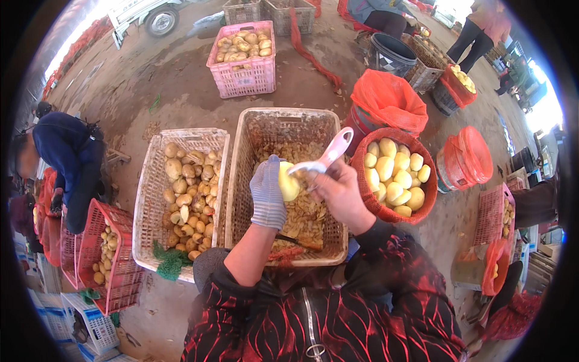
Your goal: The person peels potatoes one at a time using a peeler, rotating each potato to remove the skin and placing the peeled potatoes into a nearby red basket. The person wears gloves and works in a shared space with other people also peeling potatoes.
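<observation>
In the head view my left hand (270, 192), in a grey striped knit glove, grips a peeled yellow potato (288, 182). My bare right hand (337, 188) is closed around a peeler (326, 156) with a pale pink handle, its head against or just over the potato; my fingers hide part of it. Both hands are above a dirty plastic crate (289, 118) holding many potato peelings (301, 221). To the left stands a white crate (151, 190) of unpeeled potatoes (190, 181). Peeled potatoes (396, 174) fill a bucket lined with red mesh (423, 212) at the right.
A pink crate (242, 81) of potatoes stands ahead. Behind the peeled potatoes is another mesh-topped bucket (389, 102); a red-covered bucket (466, 158) is farther right. A person (68, 154) bends at the left near a red crate (111, 262). Green netting (169, 262) hangs over the white crate.
</observation>
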The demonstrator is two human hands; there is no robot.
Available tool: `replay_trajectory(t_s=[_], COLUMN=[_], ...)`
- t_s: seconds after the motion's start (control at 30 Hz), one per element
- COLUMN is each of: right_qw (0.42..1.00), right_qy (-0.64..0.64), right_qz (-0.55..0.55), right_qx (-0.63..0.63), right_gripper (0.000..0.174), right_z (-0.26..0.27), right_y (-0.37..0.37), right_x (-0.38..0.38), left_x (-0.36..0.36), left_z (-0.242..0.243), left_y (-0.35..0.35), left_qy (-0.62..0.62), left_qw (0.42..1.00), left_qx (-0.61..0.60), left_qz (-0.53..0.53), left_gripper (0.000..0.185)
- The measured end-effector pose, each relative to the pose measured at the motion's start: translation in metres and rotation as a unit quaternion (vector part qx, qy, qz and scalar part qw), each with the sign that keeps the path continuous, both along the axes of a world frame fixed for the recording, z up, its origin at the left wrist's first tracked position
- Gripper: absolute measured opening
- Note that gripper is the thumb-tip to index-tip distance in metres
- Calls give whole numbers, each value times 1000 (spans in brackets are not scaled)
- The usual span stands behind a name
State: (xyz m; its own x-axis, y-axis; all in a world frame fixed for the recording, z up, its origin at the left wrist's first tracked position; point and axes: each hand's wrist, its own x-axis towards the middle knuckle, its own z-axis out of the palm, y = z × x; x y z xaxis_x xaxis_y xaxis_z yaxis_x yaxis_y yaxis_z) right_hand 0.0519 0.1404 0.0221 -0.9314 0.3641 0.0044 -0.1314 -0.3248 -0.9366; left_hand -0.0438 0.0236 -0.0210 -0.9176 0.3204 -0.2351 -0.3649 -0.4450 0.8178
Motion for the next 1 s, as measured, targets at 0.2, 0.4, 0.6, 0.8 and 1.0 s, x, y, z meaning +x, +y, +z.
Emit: replay_trajectory(t_s=[0.2, 0.4, 0.6, 0.8, 1.0], right_qw=[996, 999, 1000, 989, 999], right_qy=[33, 21, -1, -5, 8], right_qz=[-44, 17, 22, -98, -23], right_qx=[-71, -45, 19, -108, 42], right_gripper=[9, 10, 10, 12, 13], right_z=[-4, -6, 1, -21, 3], right_y=[14, -9, 0, 44, 2], right_x=[-1, 3, 1, -10, 4], left_x=[2, 6, 2, 3, -3], left_z=[8, 18, 9, 26, 7], left_y=[5, 6, 0, -5, 4], left_qy=[-41, -155, -120, -130, -146], left_qw=[999, 984, 988, 984, 988], left_qx=[-20, 79, 70, 72, 33], left_qz=[11, -38, -67, -100, -42], left_gripper=[24, 25, 27, 30, 28])
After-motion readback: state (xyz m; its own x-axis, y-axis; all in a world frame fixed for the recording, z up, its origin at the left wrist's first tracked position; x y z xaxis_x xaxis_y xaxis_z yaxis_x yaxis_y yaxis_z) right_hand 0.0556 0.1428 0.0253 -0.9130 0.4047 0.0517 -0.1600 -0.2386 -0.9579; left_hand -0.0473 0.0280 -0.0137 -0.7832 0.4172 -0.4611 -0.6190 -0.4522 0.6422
